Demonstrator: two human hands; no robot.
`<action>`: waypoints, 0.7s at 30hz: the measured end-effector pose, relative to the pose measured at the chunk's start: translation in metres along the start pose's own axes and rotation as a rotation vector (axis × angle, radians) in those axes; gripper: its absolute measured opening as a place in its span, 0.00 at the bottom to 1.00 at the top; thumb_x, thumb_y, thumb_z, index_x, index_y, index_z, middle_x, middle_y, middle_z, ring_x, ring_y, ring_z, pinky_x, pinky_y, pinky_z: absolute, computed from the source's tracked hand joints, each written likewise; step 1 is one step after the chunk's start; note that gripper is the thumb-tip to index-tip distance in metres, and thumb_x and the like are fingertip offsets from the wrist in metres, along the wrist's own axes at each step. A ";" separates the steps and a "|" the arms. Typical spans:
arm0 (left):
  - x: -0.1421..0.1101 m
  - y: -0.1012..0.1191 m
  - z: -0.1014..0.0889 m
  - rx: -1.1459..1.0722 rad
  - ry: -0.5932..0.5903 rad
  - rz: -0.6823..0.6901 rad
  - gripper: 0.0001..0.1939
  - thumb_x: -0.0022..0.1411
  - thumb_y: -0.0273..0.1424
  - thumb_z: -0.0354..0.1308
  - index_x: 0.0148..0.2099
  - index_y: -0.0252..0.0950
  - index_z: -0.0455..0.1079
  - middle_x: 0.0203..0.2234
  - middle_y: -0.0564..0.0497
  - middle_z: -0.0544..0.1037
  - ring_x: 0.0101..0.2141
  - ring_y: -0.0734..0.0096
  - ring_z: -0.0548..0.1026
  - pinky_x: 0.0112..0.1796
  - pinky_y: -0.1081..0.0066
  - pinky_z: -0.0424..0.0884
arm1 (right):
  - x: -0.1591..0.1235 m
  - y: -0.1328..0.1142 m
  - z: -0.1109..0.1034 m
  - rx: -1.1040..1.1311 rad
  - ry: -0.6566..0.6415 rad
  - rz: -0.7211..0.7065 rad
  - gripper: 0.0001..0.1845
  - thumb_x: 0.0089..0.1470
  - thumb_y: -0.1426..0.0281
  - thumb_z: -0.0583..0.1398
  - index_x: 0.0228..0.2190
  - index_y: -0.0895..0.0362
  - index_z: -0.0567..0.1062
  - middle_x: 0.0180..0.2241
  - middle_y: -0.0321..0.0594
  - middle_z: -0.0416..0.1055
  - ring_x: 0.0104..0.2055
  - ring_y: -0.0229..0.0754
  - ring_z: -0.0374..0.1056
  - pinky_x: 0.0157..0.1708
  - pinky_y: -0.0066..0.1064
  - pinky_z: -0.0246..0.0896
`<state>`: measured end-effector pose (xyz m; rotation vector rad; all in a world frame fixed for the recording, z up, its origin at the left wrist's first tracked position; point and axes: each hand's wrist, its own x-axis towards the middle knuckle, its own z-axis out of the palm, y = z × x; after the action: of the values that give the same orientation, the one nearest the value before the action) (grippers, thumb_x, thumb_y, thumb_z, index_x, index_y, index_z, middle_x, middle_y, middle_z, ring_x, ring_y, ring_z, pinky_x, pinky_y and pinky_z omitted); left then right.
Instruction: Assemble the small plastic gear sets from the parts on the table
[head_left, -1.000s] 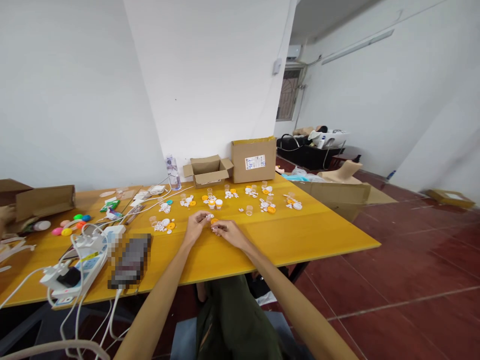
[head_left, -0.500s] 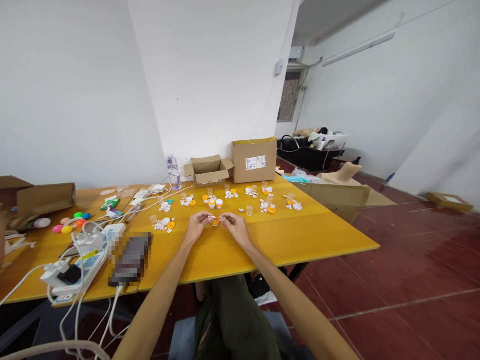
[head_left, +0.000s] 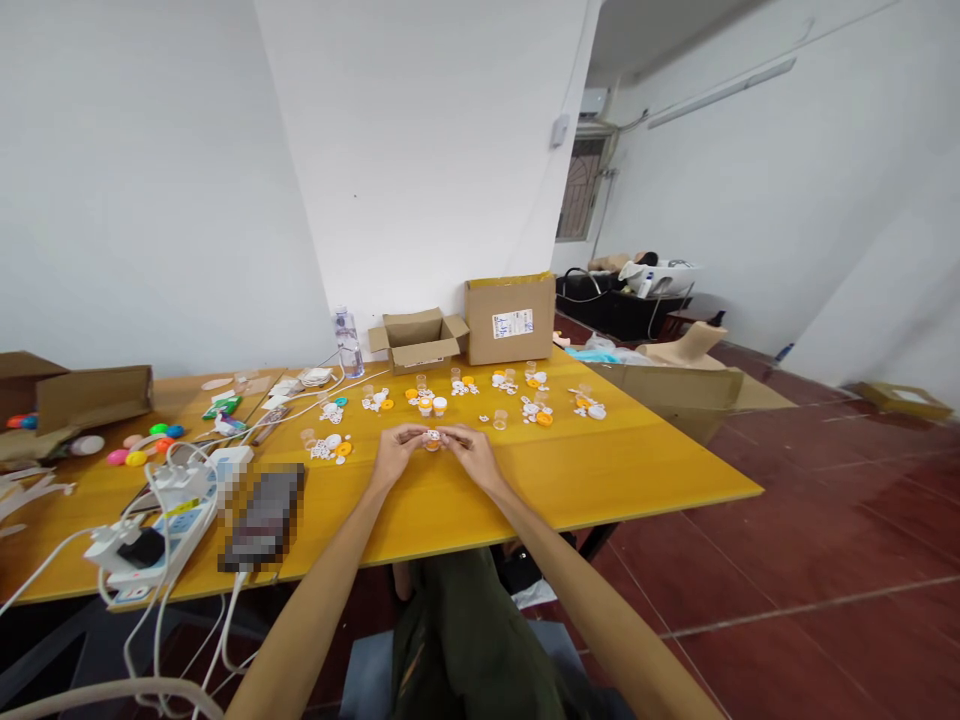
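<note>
Between my fingertips, just above the yellow-brown table, is a small white plastic piece with holes [head_left: 433, 435]. My left hand [head_left: 397, 450] pinches it from the left, and my right hand [head_left: 469, 452] grips it from the right. Below it an orange part [head_left: 432, 447] shows, partly covered by the white piece and my fingers. Just beyond my hands stand two small white-and-orange cups [head_left: 439, 405] side by side. A clear little cup [head_left: 500, 420] stands to the right of my right hand. To the left lies a pile of white and orange pieces [head_left: 330, 447].
More piles of small parts [head_left: 536, 410] lie across the table. An open carton [head_left: 424, 350] and a taped box [head_left: 511, 320] stand at the back beside a water bottle [head_left: 347, 342]. Leftward are a power strip [head_left: 184, 520] with cables, a phone [head_left: 262, 520] and coloured balls [head_left: 135, 458].
My hands have come together over the orange part, bringing the white piece on top of it. At the far left, another person's hand has gone out of view.
</note>
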<state>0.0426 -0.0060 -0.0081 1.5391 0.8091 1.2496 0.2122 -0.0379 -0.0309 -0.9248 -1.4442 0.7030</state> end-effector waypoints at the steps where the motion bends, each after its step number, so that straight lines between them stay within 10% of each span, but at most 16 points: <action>1: 0.000 0.000 0.000 0.003 0.000 0.002 0.06 0.46 0.32 0.70 0.29 0.37 0.78 0.25 0.49 0.83 0.32 0.58 0.81 0.39 0.60 0.78 | 0.000 0.001 0.000 0.007 -0.006 0.003 0.11 0.55 0.62 0.62 0.36 0.51 0.83 0.38 0.41 0.81 0.39 0.48 0.76 0.42 0.40 0.73; 21: -0.003 0.007 0.003 0.073 -0.040 0.053 0.05 0.49 0.34 0.69 0.27 0.39 0.80 0.28 0.48 0.84 0.34 0.58 0.81 0.42 0.62 0.77 | 0.002 0.007 -0.001 0.139 -0.046 0.055 0.15 0.48 0.55 0.67 0.34 0.52 0.84 0.33 0.40 0.79 0.33 0.45 0.74 0.37 0.38 0.73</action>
<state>0.0439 -0.0118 -0.0027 1.6487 0.8010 1.2356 0.2142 -0.0327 -0.0360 -0.8476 -1.3960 0.8594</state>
